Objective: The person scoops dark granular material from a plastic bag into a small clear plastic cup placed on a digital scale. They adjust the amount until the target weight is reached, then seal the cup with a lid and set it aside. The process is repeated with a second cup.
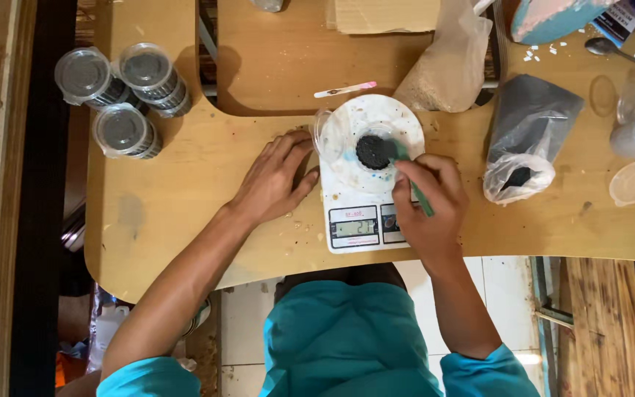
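Wooden bench point(185, 184): left hand point(275, 179) flat, open beside scale point(361, 220); right hand point(426, 200) grips green spoon point(413, 180) over dark-filled cup point(373, 151).

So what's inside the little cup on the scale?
The cup on the white scale holds dark, crumbly stuff. A green tool in the right hand pokes in, hiding part; the cup's bottom is covered.

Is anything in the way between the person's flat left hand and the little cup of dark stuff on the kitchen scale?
Nothing visible. The left hand lies flat on the wooden table, just beside the white digital scale. The small clear plastic cup of dark granules stands on the scale's round platform, where the right hand holds a green scoop at it.
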